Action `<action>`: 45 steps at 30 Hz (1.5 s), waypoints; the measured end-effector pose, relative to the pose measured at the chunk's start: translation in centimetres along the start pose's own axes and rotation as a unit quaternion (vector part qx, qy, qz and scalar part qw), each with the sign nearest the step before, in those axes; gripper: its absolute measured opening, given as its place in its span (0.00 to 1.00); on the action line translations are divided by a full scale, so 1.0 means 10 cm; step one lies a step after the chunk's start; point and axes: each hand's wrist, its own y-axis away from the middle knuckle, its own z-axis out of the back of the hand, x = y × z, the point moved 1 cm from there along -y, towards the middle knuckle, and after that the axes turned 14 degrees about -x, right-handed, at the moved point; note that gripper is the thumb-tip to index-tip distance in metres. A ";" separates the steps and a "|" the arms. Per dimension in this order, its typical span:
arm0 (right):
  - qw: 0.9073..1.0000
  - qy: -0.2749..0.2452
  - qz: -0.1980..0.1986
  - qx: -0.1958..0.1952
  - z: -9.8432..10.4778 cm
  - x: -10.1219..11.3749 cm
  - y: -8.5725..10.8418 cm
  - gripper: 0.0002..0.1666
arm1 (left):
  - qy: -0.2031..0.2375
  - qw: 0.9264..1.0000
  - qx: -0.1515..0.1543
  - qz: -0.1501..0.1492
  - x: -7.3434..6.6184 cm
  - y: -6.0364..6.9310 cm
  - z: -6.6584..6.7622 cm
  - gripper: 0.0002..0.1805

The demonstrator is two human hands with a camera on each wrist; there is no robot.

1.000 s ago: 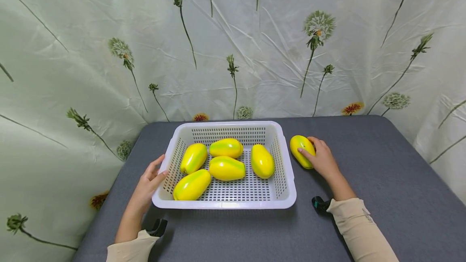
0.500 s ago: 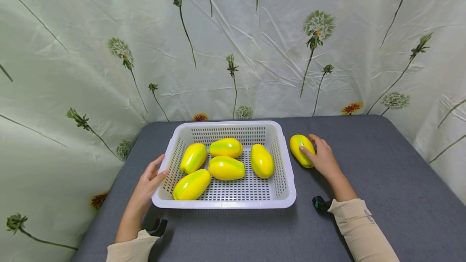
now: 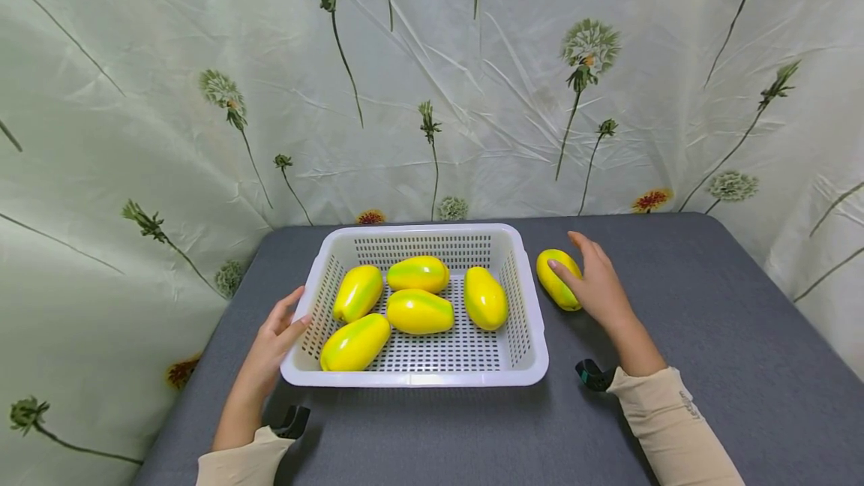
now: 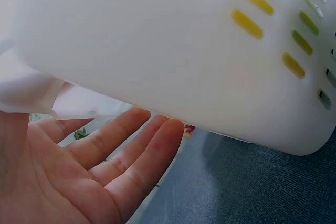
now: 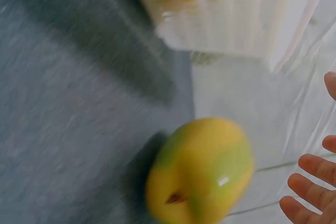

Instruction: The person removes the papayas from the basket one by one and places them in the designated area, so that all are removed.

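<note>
In the head view, a white plastic basket (image 3: 415, 379) with slotted walls stands on the grey table. Several glossy yellow-green papayas (image 3: 421, 312) lie inside it. My left hand (image 3: 273, 340) holds the basket's left rim, thumb over the edge; the left wrist view shows its fingers (image 4: 152, 156) against the outer wall. One more papaya (image 3: 555, 276) lies on the table just right of the basket. My right hand (image 3: 601, 291) hovers over this papaya's right side, thumb and fingers spread. In the right wrist view, its fingers (image 5: 315, 190) are apart from the papaya (image 5: 202, 174).
Grey cloth covers the table (image 3: 729, 321). Behind it hangs a pale curtain (image 3: 499, 118) printed with dandelions and other flowers. A black wrist strap piece (image 3: 594, 376) sits at the right cuff, and another (image 3: 293, 422) at the left.
My right hand has let go of the papaya on the table and lifted slightly, its fingers spreading. That papaya stays in place. My left hand and the basket have not visibly moved.
</note>
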 end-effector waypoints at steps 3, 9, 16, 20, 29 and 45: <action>1.000 -0.005 0.014 0.000 0.03 0.15 0.00 0.41 | 0.002 1.000 -0.001 0.002 0.00 0.00 0.00 0.32; 0.998 -0.040 0.054 0.001 0.02 0.48 0.00 0.41 | 0.009 1.000 0.001 0.001 0.00 -0.01 0.00 0.32; 0.992 -0.068 0.089 0.053 -0.06 0.81 0.04 0.42 | 0.011 1.000 0.001 -0.001 0.01 -0.01 0.00 0.33; 0.988 -0.078 0.091 0.097 -0.15 0.90 0.06 0.43 | 0.025 1.000 0.008 -0.004 0.01 -0.01 0.00 0.32; 0.981 -0.054 0.088 0.162 -0.43 1.02 0.06 0.44 | 0.031 0.999 0.009 0.002 0.01 0.01 0.00 0.32; 0.972 0.021 0.070 0.223 -0.67 1.05 0.16 0.49 | 0.032 0.999 0.009 0.000 0.02 0.01 0.00 0.32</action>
